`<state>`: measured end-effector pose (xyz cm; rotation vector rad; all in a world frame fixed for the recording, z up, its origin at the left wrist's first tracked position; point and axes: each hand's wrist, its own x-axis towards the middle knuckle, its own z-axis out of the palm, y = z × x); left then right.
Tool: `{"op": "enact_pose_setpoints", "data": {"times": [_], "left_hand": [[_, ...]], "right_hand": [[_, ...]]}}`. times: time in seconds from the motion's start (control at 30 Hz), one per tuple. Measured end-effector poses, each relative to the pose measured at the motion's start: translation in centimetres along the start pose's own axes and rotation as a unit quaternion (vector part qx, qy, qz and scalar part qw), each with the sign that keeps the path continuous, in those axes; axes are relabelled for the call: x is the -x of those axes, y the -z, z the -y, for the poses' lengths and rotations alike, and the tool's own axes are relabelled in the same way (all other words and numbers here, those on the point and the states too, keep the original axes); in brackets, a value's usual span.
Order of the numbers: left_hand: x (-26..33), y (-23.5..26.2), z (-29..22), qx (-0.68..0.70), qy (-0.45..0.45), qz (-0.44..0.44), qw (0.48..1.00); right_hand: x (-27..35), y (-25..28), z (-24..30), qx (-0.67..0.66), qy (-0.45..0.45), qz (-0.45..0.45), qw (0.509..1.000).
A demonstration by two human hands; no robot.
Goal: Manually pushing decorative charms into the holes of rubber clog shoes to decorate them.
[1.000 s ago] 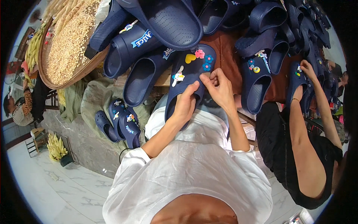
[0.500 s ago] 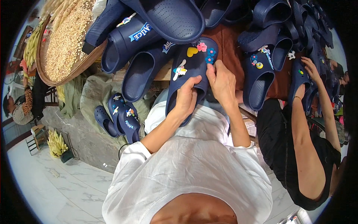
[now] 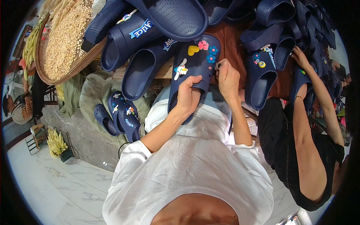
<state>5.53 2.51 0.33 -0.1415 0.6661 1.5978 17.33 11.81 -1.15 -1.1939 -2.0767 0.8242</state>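
Note:
My left hand [image 3: 189,93] grips a navy clog [image 3: 195,69], its thumb on top and its fingers inside the foot opening. The clog carries a white cartoon charm [image 3: 180,69], a yellow heart charm [image 3: 193,50], a pink flower charm [image 3: 203,45] and two blue flower charms [image 3: 212,54]. Just off the clog's right edge, my right hand [image 3: 227,78] is closed in a pinch. A small dark round piece [image 3: 219,65] shows at its fingertips; its kind is unclear. A small hole shows in the clog below the blue flowers.
Navy clogs [image 3: 144,75] crowd the table in front. A decorated clog [image 3: 261,80] lies to the right, beside a co-worker's hands [image 3: 301,60]. At the left are a basket of grain [image 3: 47,77] and several clogs [image 3: 120,112] on greenish sacking.
My right hand has come off the clog, moving slightly right with its fingers pinched. A small hole now shows where its thumb was. My left hand keeps its grip.

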Motion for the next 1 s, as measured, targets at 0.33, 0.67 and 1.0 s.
{"op": "enact_pose_setpoints", "data": {"times": [0.33, 0.67, 1.0], "left_hand": [[-0.7, 0.7, 0.2, 0.031, -0.039, 0.000, 0.999], [-1.1, 1.2, 0.2, 0.016, -0.027, 0.009, 0.999], [1.8, 1.2, 1.4, -0.017, -0.039, -0.038, 0.998]], "right_hand": [[-2.7, 0.4, -1.7, 0.114, -0.006, -0.069, 0.991], [-2.2, 1.2, 1.2, 0.071, 0.017, -0.097, 0.993], [-1.6, 0.5, 3.5, 0.024, -0.130, 0.057, 0.990]]}}
